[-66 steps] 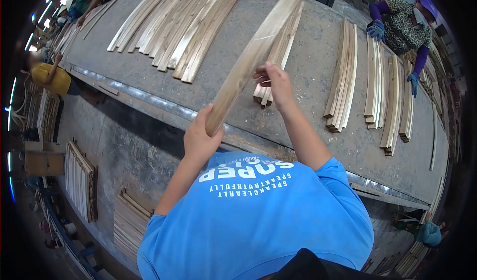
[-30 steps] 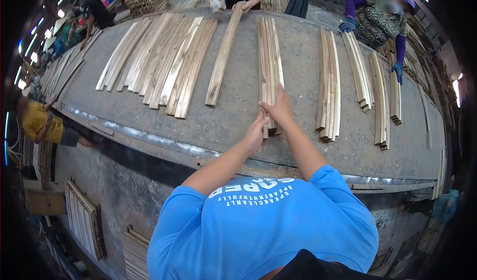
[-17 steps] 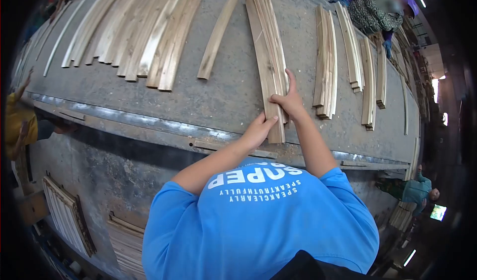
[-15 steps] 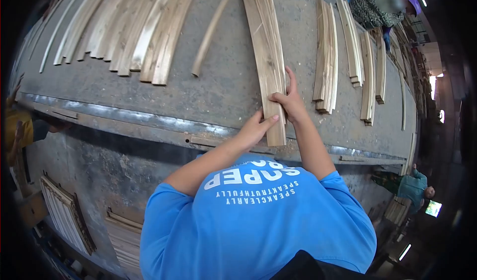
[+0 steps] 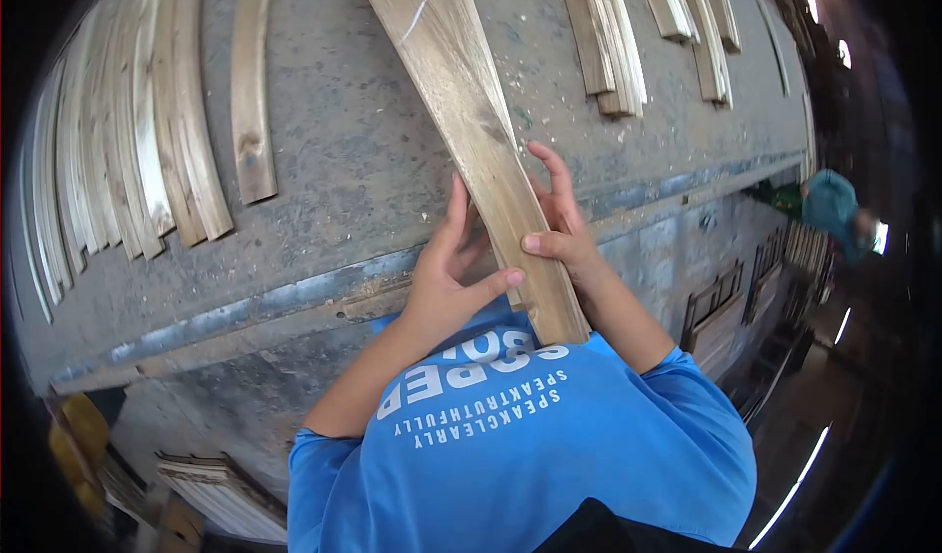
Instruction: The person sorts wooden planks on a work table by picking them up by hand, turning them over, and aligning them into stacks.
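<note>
A bundle of long wooden slats [image 5: 471, 131] slants down from the top of the head view to my chest, a pale line crossing its upper face. The top slat lies at a slight angle over those beneath, and its near end juts past the table edge. My left hand [image 5: 446, 263] grips the left side, thumb on the wood and fingers along the edge, partly behind it. My right hand [image 5: 569, 229] is closed on the right side, thumb across the top face, index finger sticking up. The undersides of the slats are hidden.
Many slats [image 5: 118, 121] lie side by side at the left, with one single slat [image 5: 253, 92] apart from them. Smaller stacks [image 5: 603, 43] lie to the right. A metal strip [image 5: 255, 293] runs along the table edge. Another person [image 5: 832, 205] is at the far right.
The slats have tilted further and come closer to my body, with the top one now skewed across the others. My view has shifted, and my left fingers have spread along the edge.
</note>
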Tool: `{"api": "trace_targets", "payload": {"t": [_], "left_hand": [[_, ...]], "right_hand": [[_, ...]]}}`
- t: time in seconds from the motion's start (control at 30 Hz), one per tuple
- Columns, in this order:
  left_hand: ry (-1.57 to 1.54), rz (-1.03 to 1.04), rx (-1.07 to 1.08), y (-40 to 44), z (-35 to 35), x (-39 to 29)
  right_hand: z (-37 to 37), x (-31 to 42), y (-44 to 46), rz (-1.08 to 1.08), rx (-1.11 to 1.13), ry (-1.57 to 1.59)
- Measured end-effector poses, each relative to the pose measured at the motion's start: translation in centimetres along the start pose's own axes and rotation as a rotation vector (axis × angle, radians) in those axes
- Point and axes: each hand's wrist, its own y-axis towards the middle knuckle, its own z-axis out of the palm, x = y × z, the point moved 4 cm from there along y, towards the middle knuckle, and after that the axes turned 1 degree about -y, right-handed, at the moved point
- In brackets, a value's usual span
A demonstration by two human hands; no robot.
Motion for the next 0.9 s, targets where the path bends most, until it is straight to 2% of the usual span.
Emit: {"api": "trace_targets", "payload": {"t": [0.13, 0.33, 0.57, 0.63, 0.73, 0.8, 0.9], "left_hand": [[-0.005, -0.053, 0.096, -0.1, 1.0, -0.6], [0.181, 0.033, 0.156, 0.2, 3.1, -2.9], [0.425, 0.293, 0.208, -0.4, 5.7, -5.8], [0.482, 0.355, 0.222, -0.8, 6.3, -6.8], [0.556, 0.419, 0.191, -1.8, 6.4, -7.8], [0.728, 0.575, 0.15, -2.5, 6.4, -8.6], [0.747, 0.665, 0.137, -3.5, 6.2, -8.9]], "right_hand": [[-0.4, 0.4, -1.9, -0.088, -0.007, -0.046], [-0.3, 2.9, -3.4, -0.238, 0.002, -0.025], [-0.3, 6.5, -5.0, -0.521, 0.171, -0.102], [0.6, 7.6, -5.3, -0.678, 0.231, -0.093], [1.8, 8.2, -5.8, -0.746, 0.284, -0.029], [2.3, 8.3, -5.9, -0.773, 0.32, -0.022], [3.4, 8.6, -6.6, -0.791, 0.346, 0.011]]}}
